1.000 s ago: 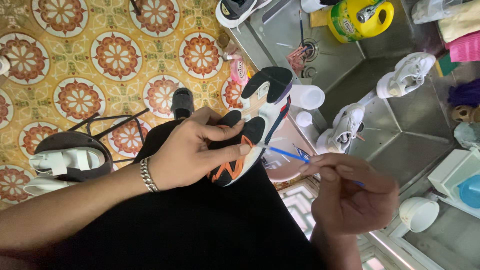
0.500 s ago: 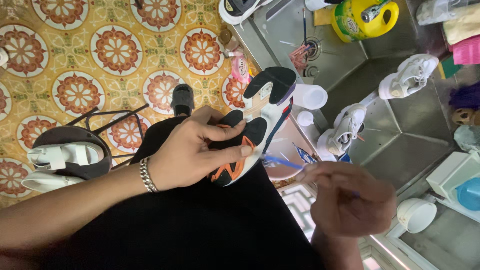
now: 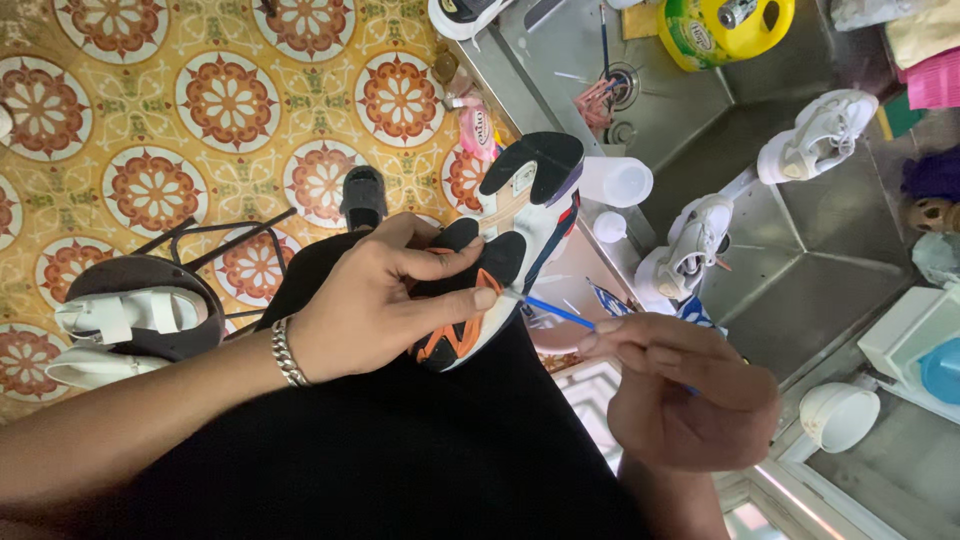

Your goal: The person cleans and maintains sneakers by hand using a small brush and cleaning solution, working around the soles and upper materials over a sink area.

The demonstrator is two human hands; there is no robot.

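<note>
Gripping a multicolour sneaker with black, white and orange sole panels [image 3: 505, 265], the left hand [image 3: 385, 300] is wrapped round its lower half: fingers closed across the sole, thumb on the upper side, a firm closed grip. Shoe is held sole-up over the lap, just above the black trousers [image 3: 380, 450]. Long axis runs from lower left, near the left palm, up and right to the black end near a white plastic cup [image 3: 618, 182].

Right hand [image 3: 690, 390] sits lower right of the shoe, fingers pinched shut on a thin blue-handled brush or stick [image 3: 560, 313]. Tool tip points up-left and meets the sole edge right by the left fingertips; cannot tell what kind of head it has. So the shoe lies up-left of the right grip, and the tool crosses the shoe's long axis roughly side-on. Left hand is the nearer one, already on it.

A silver chain bracelet [image 3: 287, 352] is on the left wrist. Further out: orange floral patterned floor tiles [image 3: 150, 100], a dark round stool [image 3: 140, 310] carrying white sandals [image 3: 125, 312]. On the right, a sunken steel wash basin [image 3: 790, 260] with a white sneaker [image 3: 690, 250] at its edge, another white sneaker [image 3: 820, 135] well apart, and a yellow and green detergent bottle [image 3: 725, 30] at top.
</note>
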